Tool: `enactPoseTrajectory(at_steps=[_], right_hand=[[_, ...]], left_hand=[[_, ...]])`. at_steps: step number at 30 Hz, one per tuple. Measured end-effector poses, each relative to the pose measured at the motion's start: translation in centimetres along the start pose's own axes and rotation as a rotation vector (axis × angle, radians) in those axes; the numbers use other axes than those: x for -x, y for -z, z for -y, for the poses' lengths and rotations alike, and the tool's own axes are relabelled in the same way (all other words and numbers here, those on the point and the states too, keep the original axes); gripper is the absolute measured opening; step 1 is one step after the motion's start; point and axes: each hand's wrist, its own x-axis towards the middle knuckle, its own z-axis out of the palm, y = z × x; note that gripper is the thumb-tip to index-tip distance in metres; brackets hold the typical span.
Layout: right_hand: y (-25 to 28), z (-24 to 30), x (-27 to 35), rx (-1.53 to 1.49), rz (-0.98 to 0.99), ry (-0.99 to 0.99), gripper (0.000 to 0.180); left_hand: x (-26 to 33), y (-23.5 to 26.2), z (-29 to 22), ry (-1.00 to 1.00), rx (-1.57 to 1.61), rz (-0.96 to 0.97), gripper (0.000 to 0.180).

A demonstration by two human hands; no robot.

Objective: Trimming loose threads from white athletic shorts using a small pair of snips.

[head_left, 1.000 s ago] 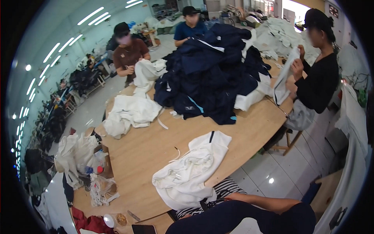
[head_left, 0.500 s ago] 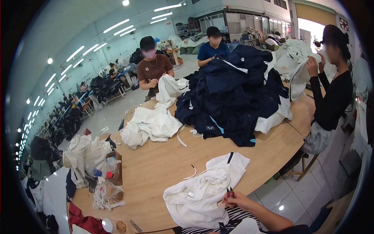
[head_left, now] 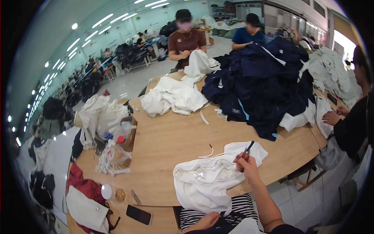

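Item, worker's station at the near edge of a long, pale wooden work table (head_left: 171,148): one crumpled white fabric garment (head_left: 206,183), lying in front of the seated person and spilling partly over the table's edge toward the lap, a loose white drawcord (head_left: 210,153) trailing from it across the bare wood. Right hand (head_left: 244,163): fingers closed in a pinch round a small pair of dark metal thread snips (head_left: 247,148), blades pointing up and away, the hand resting at the garment's upper right fold. Left hand (head_left: 205,222): low at the lap, below the table edge, loosely curled on striped cloth; whether it grips anything cannot be told. Also on the table: a large heap of navy blue garments (head_left: 261,85) at the far right, a smaller pile of white garments (head_left: 175,97) at the far middle, a black smartphone (head_left: 139,214) and a small clear jar with a white lid (head_left: 111,193) at the near left corner. Other people work at the far and right sides. Risks, as judged: the snips held so close to bunched cloth could nick the fabric rather than a thread; with one hand steadying nothing, the overhanging garment may slide off the edge; the loose cord could snag on the blades.
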Motion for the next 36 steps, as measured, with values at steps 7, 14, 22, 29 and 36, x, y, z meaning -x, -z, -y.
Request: enactPoseTrajectory(at_steps=[7, 14, 22, 29, 36], right_hand=[[2.6, 0.3, -2.0, 0.195, -0.035, 0.058, 0.013], [5.4, -4.3, -5.3, 0.783, -0.188, 0.289, 0.016], [8.1, -8.3, -6.0, 0.79, -0.418, 0.301, 0.011], [7.3, -8.5, -5.9, 0.842, -0.403, 0.349, 0.009], [6.7, -8.4, -4.4, 0.656, -0.411, 0.311, 0.018]], left_hand=[[-1.8, 0.0, 1.4, -0.08, 0.058, 0.05, 0.017], [-2.5, 4.6, -3.0, -0.033, 0.438, 0.421, 0.031], [-3.8, 3.6, -3.7, -0.11, 0.785, 0.58, 0.044], [-4.5, 5.2, -5.6, -0.162, 0.802, 0.602, 0.045], [-7.3, 12.2, -7.7, -0.153, 0.659, 0.099, 0.05]])
